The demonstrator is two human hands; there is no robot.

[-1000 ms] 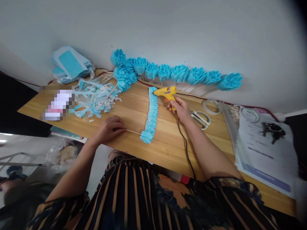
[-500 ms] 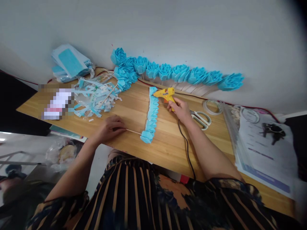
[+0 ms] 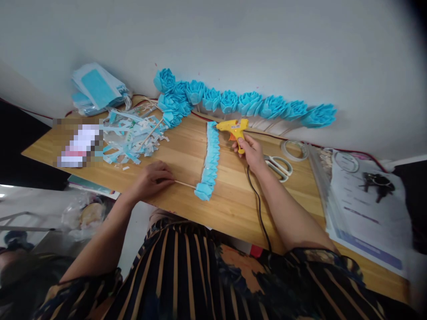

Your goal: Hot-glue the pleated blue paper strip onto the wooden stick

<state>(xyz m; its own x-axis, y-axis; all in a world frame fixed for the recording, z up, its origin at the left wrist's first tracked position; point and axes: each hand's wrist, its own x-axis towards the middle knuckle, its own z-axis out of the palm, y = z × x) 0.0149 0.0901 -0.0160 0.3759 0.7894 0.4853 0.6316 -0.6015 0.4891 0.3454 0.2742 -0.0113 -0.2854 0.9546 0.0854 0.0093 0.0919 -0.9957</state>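
My right hand (image 3: 251,152) grips the handle of a yellow glue gun (image 3: 233,127), whose nozzle points left at the far end of a long blue folded strip (image 3: 210,157) lying on the wooden table (image 3: 230,200). My left hand (image 3: 151,178) is closed on a thin wooden stick (image 3: 184,183); the stick's tip meets the rolled near end of the strip. The gun's black cord (image 3: 258,204) runs back along my right forearm.
A row of blue paper flowers (image 3: 247,101) leans on the wall. Cut blue and white scraps (image 3: 133,133) lie at the left, blue face masks (image 3: 96,89) behind them. Scissors (image 3: 278,165) and a tape roll (image 3: 295,150) lie at the right, beside papers (image 3: 367,204).
The glue gun dipped toward the strip's far end half a second ago and now sits slightly higher and further right. My left hand and the stick stayed put.
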